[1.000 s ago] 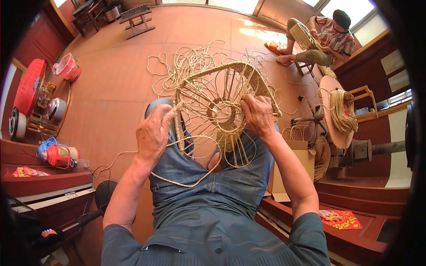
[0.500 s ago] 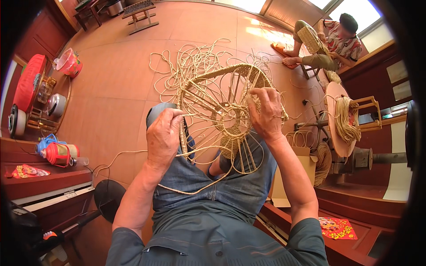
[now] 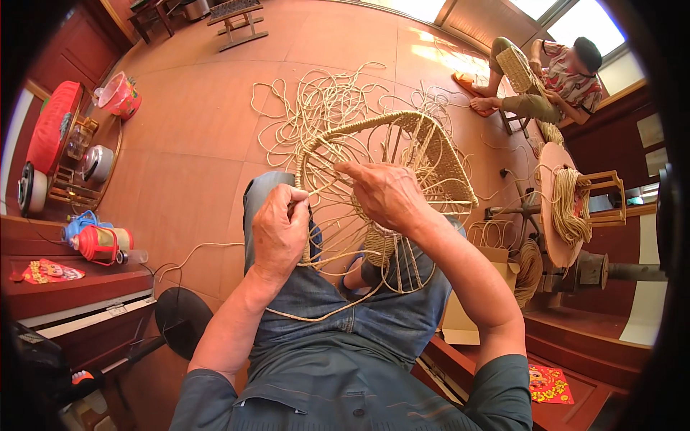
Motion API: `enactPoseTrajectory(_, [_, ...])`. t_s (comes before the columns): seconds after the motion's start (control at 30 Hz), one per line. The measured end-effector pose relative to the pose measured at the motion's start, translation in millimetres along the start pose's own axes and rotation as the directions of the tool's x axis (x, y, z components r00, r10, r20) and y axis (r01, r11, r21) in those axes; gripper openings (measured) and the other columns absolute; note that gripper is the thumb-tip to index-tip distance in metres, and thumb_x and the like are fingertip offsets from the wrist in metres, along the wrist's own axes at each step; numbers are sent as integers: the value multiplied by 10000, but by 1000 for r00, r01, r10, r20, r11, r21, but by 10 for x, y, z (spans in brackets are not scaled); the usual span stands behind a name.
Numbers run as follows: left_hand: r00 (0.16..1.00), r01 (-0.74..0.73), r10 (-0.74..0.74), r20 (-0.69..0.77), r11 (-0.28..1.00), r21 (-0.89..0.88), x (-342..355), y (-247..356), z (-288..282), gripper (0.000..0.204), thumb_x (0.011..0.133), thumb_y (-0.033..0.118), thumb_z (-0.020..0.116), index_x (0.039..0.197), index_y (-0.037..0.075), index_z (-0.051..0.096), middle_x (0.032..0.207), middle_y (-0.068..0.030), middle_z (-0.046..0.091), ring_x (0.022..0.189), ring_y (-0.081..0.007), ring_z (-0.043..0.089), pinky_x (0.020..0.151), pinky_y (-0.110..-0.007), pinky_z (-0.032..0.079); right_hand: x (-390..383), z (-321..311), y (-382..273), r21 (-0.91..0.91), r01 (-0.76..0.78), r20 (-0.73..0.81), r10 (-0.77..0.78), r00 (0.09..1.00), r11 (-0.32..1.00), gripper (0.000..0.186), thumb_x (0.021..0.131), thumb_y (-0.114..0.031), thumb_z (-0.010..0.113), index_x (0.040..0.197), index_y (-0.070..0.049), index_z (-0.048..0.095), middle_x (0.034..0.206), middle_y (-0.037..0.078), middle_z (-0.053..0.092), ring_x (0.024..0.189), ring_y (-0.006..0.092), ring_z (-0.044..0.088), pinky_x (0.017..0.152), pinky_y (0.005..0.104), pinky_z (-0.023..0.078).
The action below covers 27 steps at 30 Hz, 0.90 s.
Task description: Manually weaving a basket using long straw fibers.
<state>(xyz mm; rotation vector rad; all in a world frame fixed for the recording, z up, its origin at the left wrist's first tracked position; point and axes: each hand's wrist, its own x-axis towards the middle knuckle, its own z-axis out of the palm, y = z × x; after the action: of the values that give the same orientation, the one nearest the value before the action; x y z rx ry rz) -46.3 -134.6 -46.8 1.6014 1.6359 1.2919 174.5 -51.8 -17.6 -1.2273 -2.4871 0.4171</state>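
Observation:
A partly woven straw-coloured basket [image 3: 449, 167] rests tilted over my knees, with a wrapped rim, a woven side panel and bare spokes running to its middle. My left hand [image 3: 277, 233] is closed at the left rim, pinching a straw cord [image 3: 322, 188] between thumb and forefinger. Across the basket's opening reaches my right hand [image 3: 388, 194], its fingers bent together beside that cord, close to my left fingertips. What sits under the right fingers is partly hidden. A loose length of cord hangs in a loop over my lap.
Tangled cord [image 3: 327, 100] lies on the tiled floor beyond the basket. At the far right another person [image 3: 571, 75] sits holding a woven piece. Cord bundles hang over a round stool [image 3: 552, 194] on the right. Flasks [image 3: 97, 241] and a red bucket [image 3: 121, 97] stand left.
My right hand has moved left and nearer to my left hand, from the basket's right side. The basket has turned and tilted, showing more of its woven right side. My left hand stays at the rim.

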Motion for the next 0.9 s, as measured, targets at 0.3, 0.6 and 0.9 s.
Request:
enactPoseTrajectory(0.3, [983, -181, 185, -16, 973, 141, 17, -58, -50, 87, 989, -45, 727, 1048, 11, 694, 973, -112, 738, 833, -246, 733, 750, -365, 585, 310, -107, 37, -219, 21, 282, 43, 958, 975, 209, 1037, -194, 600, 1213, -149, 705, 756, 217, 706, 783, 452, 742, 702, 585, 554])
enactPoseTrajectory(0.6, [935, -353, 331, 125, 855, 381, 107, 65, -31, 182, 936, 64, 765, 1104, 95, 702, 1119, -70, 711, 1085, -313, 646, 989, -441, 502, -121, -127, 90, -188, 206, -7, -211, 978, 960, 191, 963, -80, 708, 1146, -131, 706, 945, 74, 704, 894, 291, 747, 738, 446, 587])
enactPoseTrajectory(0.9, [841, -540, 506, 192, 814, 216, 372, 206, 525, 224, 969, 57, 765, 1189, 86, 735, 1118, -78, 731, 1039, -303, 674, 939, -429, 539, -314, -267, 317, 21, 51, -158, -47, 986, 998, 148, 1026, -119, 729, 1165, -115, 779, 938, 103, 692, 879, 332, 728, 770, 443, 596])
